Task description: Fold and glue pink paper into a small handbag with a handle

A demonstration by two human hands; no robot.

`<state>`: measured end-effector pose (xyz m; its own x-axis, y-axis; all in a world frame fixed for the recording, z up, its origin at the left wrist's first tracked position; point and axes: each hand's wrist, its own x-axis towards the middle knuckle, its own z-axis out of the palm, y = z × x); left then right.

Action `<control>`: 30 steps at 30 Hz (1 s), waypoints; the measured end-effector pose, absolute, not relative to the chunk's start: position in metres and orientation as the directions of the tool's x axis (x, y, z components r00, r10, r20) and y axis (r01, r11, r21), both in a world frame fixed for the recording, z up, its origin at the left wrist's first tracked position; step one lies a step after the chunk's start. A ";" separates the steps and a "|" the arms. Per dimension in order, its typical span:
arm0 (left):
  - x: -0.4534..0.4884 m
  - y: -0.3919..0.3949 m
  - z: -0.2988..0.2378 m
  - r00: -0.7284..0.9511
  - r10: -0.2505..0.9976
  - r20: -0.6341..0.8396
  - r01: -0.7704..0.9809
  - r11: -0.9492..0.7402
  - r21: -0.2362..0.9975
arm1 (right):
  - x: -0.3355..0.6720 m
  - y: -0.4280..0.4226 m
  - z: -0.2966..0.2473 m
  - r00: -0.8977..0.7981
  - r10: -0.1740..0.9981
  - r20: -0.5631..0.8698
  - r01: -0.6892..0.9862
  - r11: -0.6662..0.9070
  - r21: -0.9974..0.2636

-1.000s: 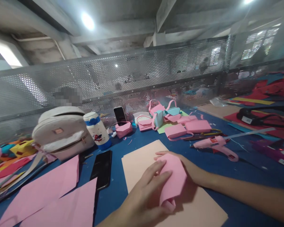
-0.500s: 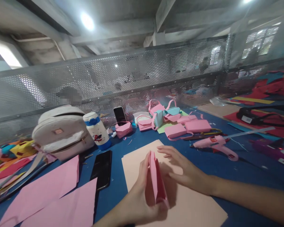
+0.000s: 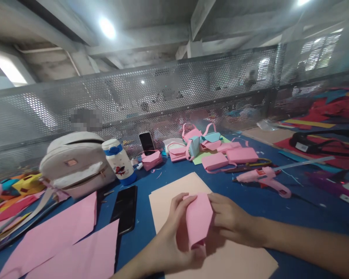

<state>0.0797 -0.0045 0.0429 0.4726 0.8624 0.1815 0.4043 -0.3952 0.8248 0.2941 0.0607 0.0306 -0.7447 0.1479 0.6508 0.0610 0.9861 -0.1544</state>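
A small folded pink paper bag (image 3: 199,219) is held between my two hands, its broad flap side turned up toward me. My left hand (image 3: 176,236) wraps its left side, with fingers at the upper edge and the thumb low down. On the right edge, the fingers of my right hand (image 3: 232,219) press against the paper; some fingertips are hidden behind it. Beneath both hands lies a stack of peach paper sheets (image 3: 238,263). Beyond them, several finished-looking pink paper bags (image 3: 242,155) with strap handles stand or lie together, along with a light blue one (image 3: 195,145).
A pink glue gun (image 3: 264,178) rests at the right on the blue table. At the left are pink sheets (image 3: 61,224), a black phone (image 3: 125,209), a white backpack (image 3: 78,162) and a bottle (image 3: 119,162). A perforated metal screen (image 3: 163,97) runs behind.
The pink paper bag has turned from edge-on to show its broad face. My right hand, spread beside it before, has closed in on its right edge.
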 end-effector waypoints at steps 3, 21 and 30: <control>0.080 -0.005 0.043 0.456 0.874 0.168 0.421 -0.379 0.824 | 0.297 0.060 0.032 -0.729 0.153 0.668 0.058 0.985 -0.163; 0.073 -0.002 0.037 0.480 0.849 0.223 0.407 -0.440 0.800 | 0.302 0.062 0.031 -0.603 0.161 0.781 0.073 0.986 -0.147; 0.071 -0.005 0.036 0.379 0.924 0.059 0.442 -0.236 0.865 | 0.299 0.069 0.028 -0.698 0.132 0.704 0.036 0.988 -0.150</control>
